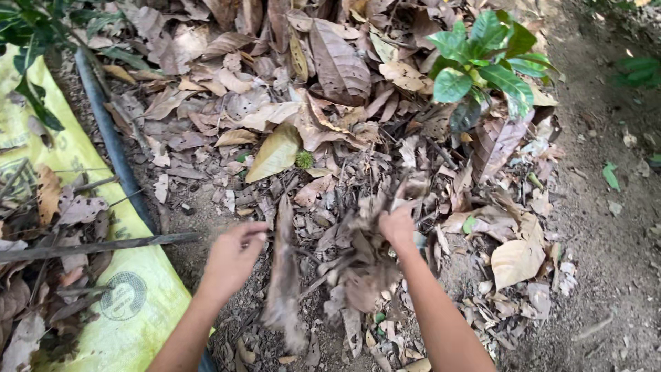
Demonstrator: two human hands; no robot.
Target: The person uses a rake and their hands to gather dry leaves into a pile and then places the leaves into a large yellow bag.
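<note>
Both of my bare arms reach forward over a heap of dry brown leaves point(330, 103) on bare soil. My left hand point(233, 255) is blurred, its fingers curled against a long dry leaf point(284, 275) that hangs between the hands. My right hand point(398, 224) is closed on a blurred clump of dry leaves and twigs point(365, 262), lifted a little above the ground. How firmly the left hand grips the long leaf is lost in the blur.
A yellow sack point(138, 303) lies open at the left with leaves and sticks on it. A dark hose point(110, 138) runs along its edge. A small green-leaved plant point(482, 55) stands at the upper right. Bare dirt path point(613, 227) lies on the right.
</note>
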